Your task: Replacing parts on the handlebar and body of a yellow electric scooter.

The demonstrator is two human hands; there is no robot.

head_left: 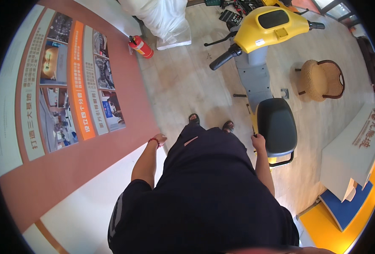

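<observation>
A standing person is seen from above, dark clothing filling the lower middle of the view and two sandalled feet showing on the pale wooden floor [183,84]. The right hand [258,141] is held at the person's side, just beside the left edge of the black seat [276,126] of a yellow and grey electric scooter [263,51]. The hand is curled closed around a thin dark tool [253,132] (too small to tell its kind; only a short tip shows above the knuckles), which points up and away from the body. The scooter's long axis runs away from the person, seat nearest, handlebars and yellow front farthest, so the seat lies immediately to the right of the right hand, almost touching it. The right hand is by far the nearer to the scooter.

The left hand [158,139] hangs by the other hip with a red bracelet at the wrist; it holds nothing, and its fingers are seen loosely together, close to a terracotta wall panel [124,139] carrying photo posters. It is well apart from the scooter, the body lying between them.

Farther off, a red fire extinguisher [141,46] lies by the wall, and a woven round chair [321,79] stands to the right of the scooter.
</observation>
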